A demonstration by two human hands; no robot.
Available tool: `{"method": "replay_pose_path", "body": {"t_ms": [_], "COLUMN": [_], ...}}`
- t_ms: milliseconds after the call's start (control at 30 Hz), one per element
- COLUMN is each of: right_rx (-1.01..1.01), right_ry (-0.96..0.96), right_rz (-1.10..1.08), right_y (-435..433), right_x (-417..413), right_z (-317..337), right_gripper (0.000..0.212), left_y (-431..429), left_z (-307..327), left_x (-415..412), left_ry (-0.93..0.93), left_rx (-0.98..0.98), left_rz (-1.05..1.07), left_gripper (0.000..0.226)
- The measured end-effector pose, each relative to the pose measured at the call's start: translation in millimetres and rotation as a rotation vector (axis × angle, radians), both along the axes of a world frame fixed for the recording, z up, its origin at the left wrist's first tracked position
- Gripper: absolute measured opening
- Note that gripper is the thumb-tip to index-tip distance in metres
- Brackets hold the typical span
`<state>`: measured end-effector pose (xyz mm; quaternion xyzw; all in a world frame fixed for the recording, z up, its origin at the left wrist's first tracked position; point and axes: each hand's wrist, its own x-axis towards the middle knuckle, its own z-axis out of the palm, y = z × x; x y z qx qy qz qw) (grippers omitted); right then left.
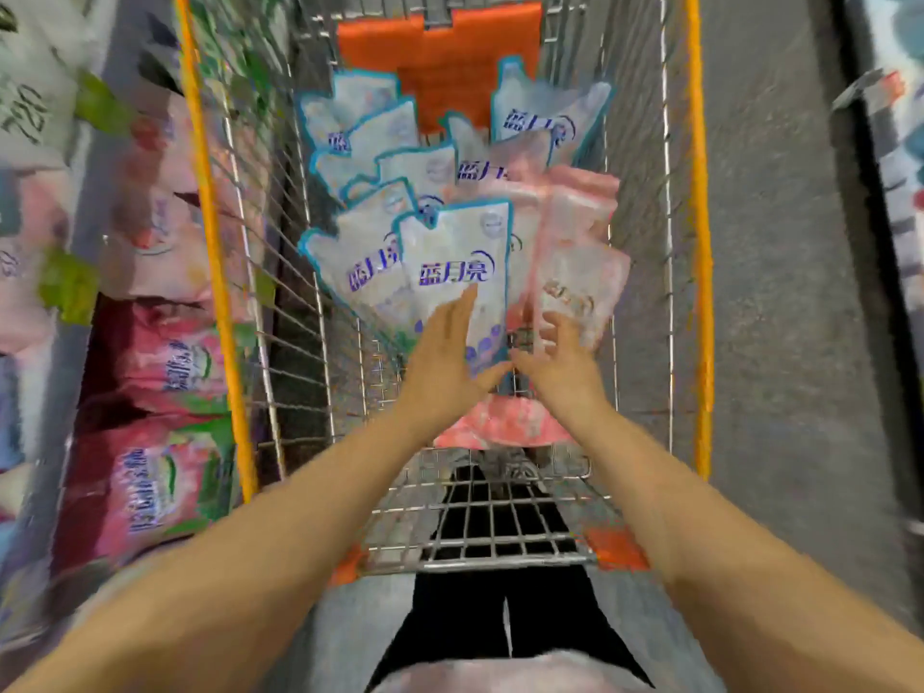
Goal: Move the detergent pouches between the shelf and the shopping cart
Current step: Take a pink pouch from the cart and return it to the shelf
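Several blue-and-white detergent pouches stand packed in the shopping cart (700,252), with pink pouches on their right. My left hand (442,352) lies flat, fingers straight, against the front of the nearest blue pouch (457,257). My right hand (560,360) is spread beside it, its fingertips touching the lower part of the nearest pink pouch (575,287). The two thumbs nearly meet. Another pink pouch (500,422) lies flat below my hands at the near end of the basket.
The shelf (75,372) runs along the left of the cart, stocked with red and pink pouches (160,362). An orange seat flap (440,52) hangs at the cart's far end. Grey floor lies on the right. The whole view is blurred.
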<state>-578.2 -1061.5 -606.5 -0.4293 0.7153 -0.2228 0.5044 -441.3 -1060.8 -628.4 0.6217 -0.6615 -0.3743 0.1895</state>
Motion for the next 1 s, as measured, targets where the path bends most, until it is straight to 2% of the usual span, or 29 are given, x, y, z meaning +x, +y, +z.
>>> {"method": "replay_pose_path", "body": {"t_ms": [133,267,333,400,500,567,700,767,833,900,1000], "right_rx": [0.179,0.197,0.183,0.204,0.231,0.235,0.241,0.249,0.191,0.069,-0.18], "right_ry": [0.081,0.146,0.169,0.169,0.149,0.159,0.161,0.16,0.178,0.176,0.077], "right_rz": [-0.04,-0.084,-0.079,-0.065,-0.051,-0.033,-0.031,-0.023,-0.01,-0.028,-0.148], "right_y": [5.9,3.3,-0.5,-2.3,-3.7,-5.7,-4.1,-1.8,-3.5,-10.1,-21.2], "right_x": [-2.5,-6.2,-8.5,-8.8,-8.2,-9.6,-11.5,-9.4,-5.3,1.8,16.2], "right_z": [-49.4,-68.7,-70.6,-71.8,-73.3,-72.0,-67.8,-59.9,-47.7,-28.6,6.5], "right_gripper": [0.05,0.055,0.055,0.057,0.058,0.056,0.051,0.053,0.05,0.043,0.036], "left_y": [9.7,22.9,27.8,29.9,28.1,28.2,19.0,6.9,-3.2,-8.3,-14.7], "left_z": [-65.6,-123.1,-140.6,-150.9,-162.7,-165.2,-142.6,-121.9,-98.1,-69.4,-33.4], "left_x": [-9.4,-19.6,-22.9,-24.1,-23.7,-24.9,-26.2,-22.6,-12.4,-1.4,17.4], "left_ry": [0.009,-0.158,-0.266,-0.359,-0.445,-0.559,-0.593,-0.544,-0.419,-0.298,-0.139], "left_rx": [0.176,0.322,0.321,0.236,0.134,0.079,0.165,0.288,0.406,0.456,0.467], "left_rz": [-0.143,-0.404,-0.623,-0.762,-0.764,-0.775,-0.766,-0.699,-0.577,-0.501,-0.337], "left_gripper": [0.101,0.101,0.101,0.094,0.062,0.053,0.04,0.03,0.034,0.041,0.026]}}
